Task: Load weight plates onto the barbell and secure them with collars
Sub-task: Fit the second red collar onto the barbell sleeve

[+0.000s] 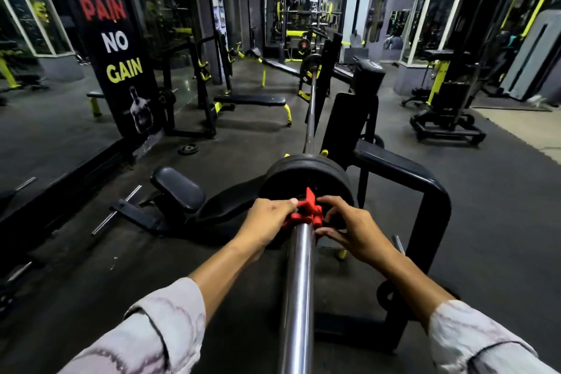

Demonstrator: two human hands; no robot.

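- Dim gym floor of dark rubber matting, mirrors and black-and-yellow racks behind; the barbell runs straight away from the viewer, and it serves as the landmark below.
- Near end of the barbell: black weight plates are seated on the sleeve, with a red collar on the sleeve just in front of them, apparently touching the outer plate face.
- Left hand, left of the barbell: grip closed on the collar body, thumb tip pressing its upper edge.
- Right hand, right of the barbell: fingers curled around the collar's far side — contact looks light, and it is unclear whether the lever is latched.
- Far end of the barbell: another plate sits on the sleeve beside the black rack upright; no collar can be made out there.
- Risk 1 — collar clamped with a gap to the plates: plates would probably slide outward under load.
- Risk 2: lever only half closed, so the collar may creep along the polished sleeve.
- Risk 3: fingertips caught between collar and plate face as the clamp snaps shut.
- Risk 4: pushing hard along the barbell could shift it in the rack.
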